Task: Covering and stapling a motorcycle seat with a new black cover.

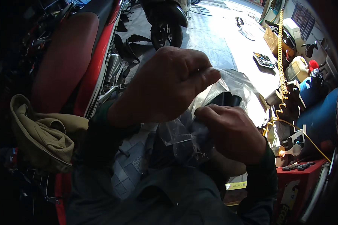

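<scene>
A clear plastic bag (242, 83) hangs between my hands, crumpled and partly see-through. My left hand (176, 80) is raised, its fingers closed on the bag's upper edge. Lower and to the right, my right hand (233, 125) pinches the bag near its opening. Inside or just behind the plastic shows a dark, rounded black part (225, 99); its kind I cannot make out. Loose folds of the plastic hang below the hands in front of my dark clothing.
At left stands a red motorcycle with a dark red seat (69, 52); a beige cloth (45, 131) lies beside it. Ahead is a motorcycle wheel (166, 35). On the right are a yellow coiled hose (281, 56), a tool tray (264, 60), a blue tank (319, 116) and a red cabinet (300, 180).
</scene>
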Action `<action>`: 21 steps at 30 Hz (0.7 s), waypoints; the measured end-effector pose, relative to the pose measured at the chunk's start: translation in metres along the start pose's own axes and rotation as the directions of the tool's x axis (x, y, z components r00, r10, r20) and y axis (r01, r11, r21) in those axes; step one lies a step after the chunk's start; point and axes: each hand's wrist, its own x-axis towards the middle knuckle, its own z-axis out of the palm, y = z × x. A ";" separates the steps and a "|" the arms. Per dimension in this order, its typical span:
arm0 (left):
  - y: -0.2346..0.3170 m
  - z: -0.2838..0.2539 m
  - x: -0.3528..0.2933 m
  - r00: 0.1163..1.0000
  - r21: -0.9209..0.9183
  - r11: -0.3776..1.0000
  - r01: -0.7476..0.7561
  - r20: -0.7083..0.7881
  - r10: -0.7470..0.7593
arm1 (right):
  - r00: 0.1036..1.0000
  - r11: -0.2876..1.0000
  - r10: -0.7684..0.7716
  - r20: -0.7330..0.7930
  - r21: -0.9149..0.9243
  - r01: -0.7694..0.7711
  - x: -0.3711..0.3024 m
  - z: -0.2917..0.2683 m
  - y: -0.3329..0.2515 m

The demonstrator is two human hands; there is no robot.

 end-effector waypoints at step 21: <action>-0.038 0.060 0.019 0.867 -0.027 0.980 -0.199 0.461 0.189 | 0.355 0.825 0.483 -0.800 0.281 -0.490 -0.206 0.087 -0.011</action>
